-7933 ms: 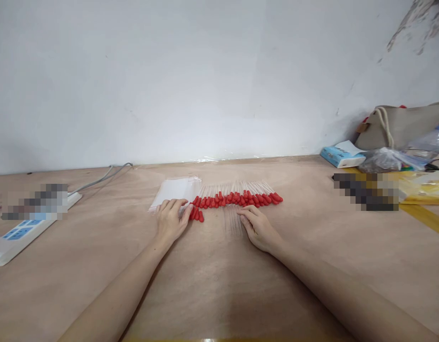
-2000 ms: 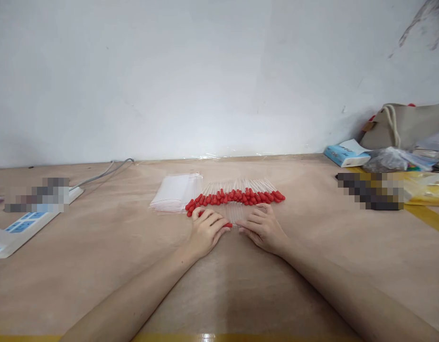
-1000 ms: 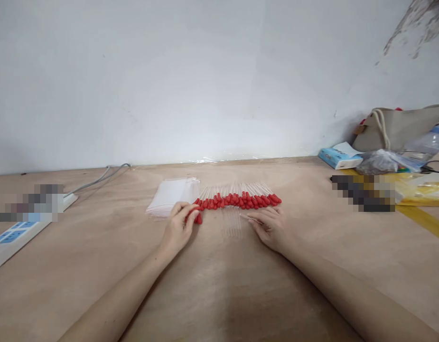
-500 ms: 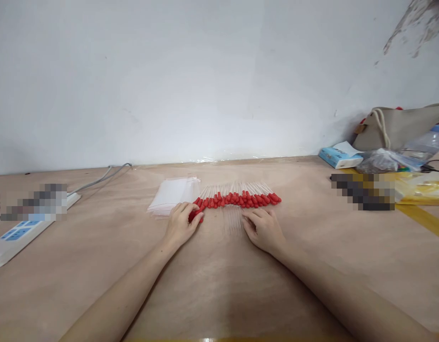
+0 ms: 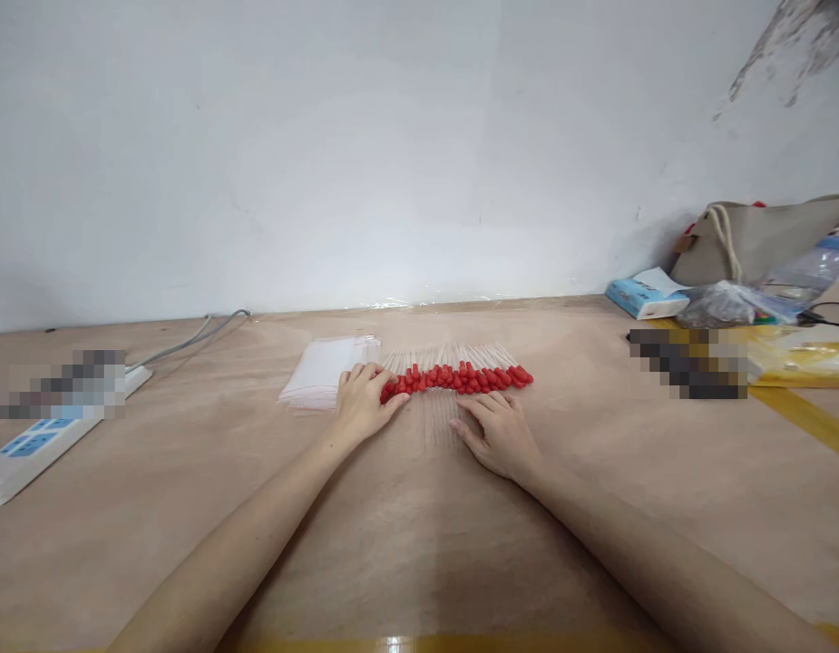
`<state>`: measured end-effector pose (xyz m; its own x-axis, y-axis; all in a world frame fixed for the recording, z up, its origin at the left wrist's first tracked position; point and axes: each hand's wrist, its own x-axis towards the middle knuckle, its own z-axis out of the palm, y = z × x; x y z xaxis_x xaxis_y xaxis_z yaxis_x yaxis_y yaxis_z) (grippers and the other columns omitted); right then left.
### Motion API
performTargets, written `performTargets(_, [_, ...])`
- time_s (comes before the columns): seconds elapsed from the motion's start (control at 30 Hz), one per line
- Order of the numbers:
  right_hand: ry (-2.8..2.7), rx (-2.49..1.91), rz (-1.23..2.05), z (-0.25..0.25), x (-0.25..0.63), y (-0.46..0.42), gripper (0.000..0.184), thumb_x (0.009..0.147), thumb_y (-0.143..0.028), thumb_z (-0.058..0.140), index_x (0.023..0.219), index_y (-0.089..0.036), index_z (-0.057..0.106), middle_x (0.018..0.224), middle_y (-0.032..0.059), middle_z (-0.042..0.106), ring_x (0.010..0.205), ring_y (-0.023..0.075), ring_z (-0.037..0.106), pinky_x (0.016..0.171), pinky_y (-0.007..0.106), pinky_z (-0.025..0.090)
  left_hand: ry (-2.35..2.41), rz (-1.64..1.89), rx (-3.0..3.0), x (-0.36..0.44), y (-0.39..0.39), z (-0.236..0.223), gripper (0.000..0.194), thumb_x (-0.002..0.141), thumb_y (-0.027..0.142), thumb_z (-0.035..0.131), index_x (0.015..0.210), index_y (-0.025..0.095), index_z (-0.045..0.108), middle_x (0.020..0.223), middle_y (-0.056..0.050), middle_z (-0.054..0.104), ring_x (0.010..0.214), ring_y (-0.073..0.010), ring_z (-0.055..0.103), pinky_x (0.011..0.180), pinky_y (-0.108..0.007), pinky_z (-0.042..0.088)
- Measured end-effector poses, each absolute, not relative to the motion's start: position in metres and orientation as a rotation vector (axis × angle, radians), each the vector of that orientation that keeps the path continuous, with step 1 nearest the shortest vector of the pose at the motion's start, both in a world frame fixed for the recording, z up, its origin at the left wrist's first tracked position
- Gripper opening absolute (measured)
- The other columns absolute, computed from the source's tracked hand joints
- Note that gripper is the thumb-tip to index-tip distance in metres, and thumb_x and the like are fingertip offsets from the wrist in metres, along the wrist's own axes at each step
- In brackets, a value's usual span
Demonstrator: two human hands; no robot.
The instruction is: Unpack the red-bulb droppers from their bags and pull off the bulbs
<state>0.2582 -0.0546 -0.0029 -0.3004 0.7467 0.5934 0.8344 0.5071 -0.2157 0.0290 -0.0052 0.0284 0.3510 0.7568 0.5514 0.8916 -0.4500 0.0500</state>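
Note:
A row of thin whitish sticks with red, bulb-like ends [image 5: 460, 376] lies across the middle of the table, the red ends towards me. At the row's left end my left hand [image 5: 365, 401] curls its fingers and thumb around a few red ends, which it partly hides. In front of the row lie fine clear strands or tubes [image 5: 436, 419], too thin to make out exactly. My right hand [image 5: 502, 433] rests at their right side, thumb and index finger apart, fingertips close below the red ends. A stack of clear, flat plastic sleeves [image 5: 317, 372] lies partly behind my left hand.
A white power strip [image 5: 72, 440] and a grey cable [image 5: 198, 340] are on the left. A blue tissue pack [image 5: 647, 295], clear plastic bags [image 5: 722, 304], a grey bag [image 5: 779, 245] and yellow packaging [image 5: 793, 358] lie at right. The wall [image 5: 419, 154] bounds the table's back.
My left hand has moved right and slightly up, bringing its red ends against the row's left end. The thumb and index finger of my right hand have spread further apart.

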Motion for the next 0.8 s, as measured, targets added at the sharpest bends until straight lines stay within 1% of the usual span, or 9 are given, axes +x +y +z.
performTargets(0.2, [-1.980, -1.308, -0.088, -0.001, 0.265, -0.055, 0.022, 0.084, -0.036, 0.047, 0.091, -0.021, 0.061, 0.081, 0.0045, 0.063, 0.080, 0.0184, 0.053, 0.078, 0.035, 0.031, -1.552, -0.782, -2.389, 0.035, 0.009, 0.028, 0.019, 0.074, 0.040, 0.059, 0.072, 0.021, 0.061, 0.079, -0.003, 0.059, 0.081, -0.0219, 0.049, 0.069, -0.035, 0.032])
performTargets(0.33, [-1.962, -1.330, -0.052, -0.002, 0.267, -0.052, 0.020, 0.083, -0.034, 0.048, 0.091, -0.020, 0.061, 0.082, 0.0045, 0.063, 0.082, 0.0189, 0.053, 0.079, 0.036, 0.034, -1.614, -1.002, -2.309, 0.030, 0.000, 0.032, 0.015, 0.079, 0.033, 0.054, 0.073, 0.019, 0.058, 0.080, -0.004, 0.059, 0.079, -0.0204, 0.050, 0.070, -0.034, 0.035])
performTargets(0.43, [-1.906, -1.297, -0.064, -0.006, 0.268, -0.049, 0.022, 0.083, -0.034, 0.047, 0.095, -0.020, 0.059, 0.090, 0.0066, 0.061, 0.087, 0.0201, 0.053, 0.079, 0.036, 0.037, -1.526, -1.205, -2.295, 0.023, -0.013, 0.031, 0.012, 0.081, 0.030, 0.051, 0.079, 0.018, 0.056, 0.082, -0.003, 0.059, 0.079, -0.0184, 0.051, 0.072, -0.032, 0.037])
performTargets(0.5, [-1.863, -1.232, -0.079, -0.007, 0.269, -0.048, 0.031, 0.082, -0.036, 0.047, 0.108, -0.019, 0.054, 0.101, 0.0094, 0.057, 0.097, 0.0214, 0.051, 0.082, 0.037, 0.039, -1.450, -1.250, -2.370, 0.019, -0.024, 0.028, 0.011, 0.083, 0.028, 0.049, 0.083, 0.019, 0.055, 0.083, -0.003, 0.060, 0.080, -0.0176, 0.052, 0.074, -0.032, 0.038])
performTargets(0.57, [-1.853, -1.159, -0.108, -0.006, 0.271, -0.049, 0.047, 0.081, -0.039, 0.050, 0.122, -0.018, 0.044, 0.115, 0.0126, 0.049, 0.107, 0.0231, 0.046, 0.088, 0.038, 0.038, -1.369, -1.212, -2.500, 0.018, -0.034, 0.023, 0.010, 0.083, 0.027, 0.048, 0.086, 0.019, 0.055, 0.084, -0.003, 0.061, 0.082, -0.0173, 0.053, 0.075, -0.032, 0.038])
performTargets(0.63, [-1.923, -1.089, -0.155, -0.002, 0.272, -0.052, 0.059, 0.078, -0.042, 0.052, 0.129, -0.018, 0.036, 0.124, 0.0137, 0.043, 0.114, 0.0245, 0.041, 0.092, 0.040, 0.035, -1.293, -1.162, -2.610, 0.019, -0.043, 0.018, 0.009, 0.083, 0.025, 0.049, 0.086, 0.019, 0.055, 0.086, -0.003, 0.062, 0.084, -0.0172, 0.053, 0.076, -0.032, 0.037])
performTargets(0.67, [-1.985, -1.054, -0.181, 0.000, 0.272, -0.053, 0.060, 0.078, -0.043, 0.053, 0.130, -0.019, 0.036, 0.126, 0.0130, 0.043, 0.115, 0.0249, 0.040, 0.094, 0.041, 0.033, -1.263, -1.142, -2.652, 0.020, -0.046, 0.016, 0.008, 0.083, 0.025, 0.050, 0.086, 0.019, 0.056, 0.088, -0.003, 0.063, 0.085, -0.0171, 0.053, 0.077, -0.032, 0.037])
performTargets(0.73, [-2.122, -0.985, -0.222, 0.002, 0.271, -0.056, 0.053, 0.078, -0.043, 0.054, 0.126, -0.022, 0.042, 0.122, 0.0098, 0.049, 0.114, 0.0244, 0.041, 0.096, 0.043, 0.029, -1.228, -1.114, -2.712, 0.023, -0.050, 0.013, 0.008, 0.083, 0.024, 0.051, 0.084, 0.020, 0.057, 0.089, -0.002, 0.064, 0.086, -0.0165, 0.053, 0.078, -0.033, 0.036])
performTargets(0.8, [-2.208, -0.924, -0.249, 0.003, 0.270, -0.057, 0.042, 0.080, -0.041, 0.053, 0.118, -0.024, 0.050, 0.110, 0.0064, 0.059, 0.110, 0.0228, 0.045, 0.097, 0.044, 0.026, -1.202, -1.091, -2.756, 0.026, -0.050, 0.012, 0.008, 0.083, 0.025, 0.052, 0.083, 0.021, 0.058, 0.090, -0.001, 0.065, 0.084, -0.0160, 0.053, 0.079, -0.033, 0.035])
